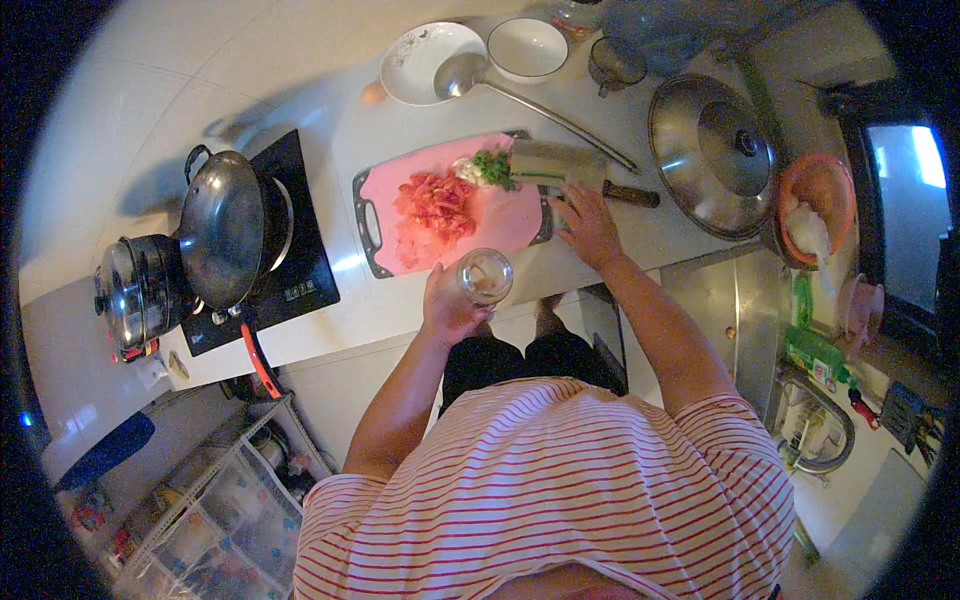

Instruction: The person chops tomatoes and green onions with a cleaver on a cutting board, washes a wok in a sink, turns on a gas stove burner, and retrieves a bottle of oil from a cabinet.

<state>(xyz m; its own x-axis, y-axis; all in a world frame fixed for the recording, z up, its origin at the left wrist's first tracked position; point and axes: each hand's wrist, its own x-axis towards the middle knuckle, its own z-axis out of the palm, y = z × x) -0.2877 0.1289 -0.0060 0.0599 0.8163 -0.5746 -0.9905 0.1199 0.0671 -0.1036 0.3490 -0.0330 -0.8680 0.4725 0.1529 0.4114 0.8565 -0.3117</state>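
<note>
My left hand holds a glass jar upright near the counter's front edge; something pale shows inside it. My right hand rests, fingers spread, by the right end of a pink cutting board; a small clear thing beneath its fingertips cannot be made out. Chopped tomato, chopped garlic and chopped green herbs lie on the board. A cleaver with a dark handle lies flat across the board's upper right corner, beyond my right hand.
A wok stands on an induction cooker at left, beside a lidded pot. Behind the board are an egg, a plate, a steel ladle, a bowl and a glass mug. A large lid and orange basin stand right.
</note>
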